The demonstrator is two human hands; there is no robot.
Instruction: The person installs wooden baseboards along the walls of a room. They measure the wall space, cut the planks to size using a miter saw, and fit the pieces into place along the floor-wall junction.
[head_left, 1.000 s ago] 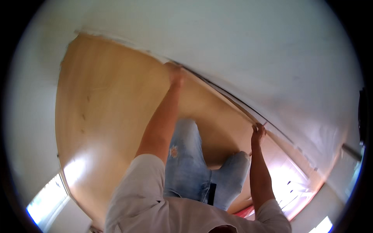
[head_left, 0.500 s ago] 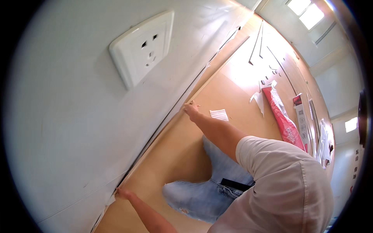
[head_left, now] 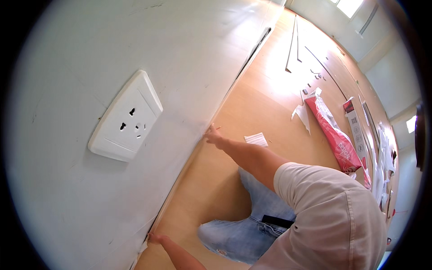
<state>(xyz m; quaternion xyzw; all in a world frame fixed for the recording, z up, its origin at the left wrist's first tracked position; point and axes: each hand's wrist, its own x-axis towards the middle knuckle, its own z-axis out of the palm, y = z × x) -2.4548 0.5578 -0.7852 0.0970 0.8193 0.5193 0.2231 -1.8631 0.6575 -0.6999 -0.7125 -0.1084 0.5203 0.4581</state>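
A long, thin wood-coloured skirting strip [head_left: 184,171] runs along the foot of the white wall [head_left: 135,193], close against it. My right hand [head_left: 212,135] rests on the strip farther up, its fingers curled at the top edge beside the wall. Nearer, my left hand [head_left: 155,238] grips the strip low on the left, fingers at the wall. A small thin piece sticks out by my right hand; I cannot tell what it is. Whitish torn material [head_left: 143,247] shows at the wall's foot just below my left hand.
A white socket plate [head_left: 128,118] sits on the wall. On the wooden floor [head_left: 270,103] lie a ribbed white piece [head_left: 256,139], a red and white package [head_left: 333,130], a long box [head_left: 355,130], thin strips [head_left: 291,47] and several small scraps. My jeans-clad knees [head_left: 234,234] are on the floor.
The skirting strip has moved closer to the wall; the gap at its far part has narrowed. Both hands moved with it toward the wall. The view has shifted, so the socket appears lower and farther left.
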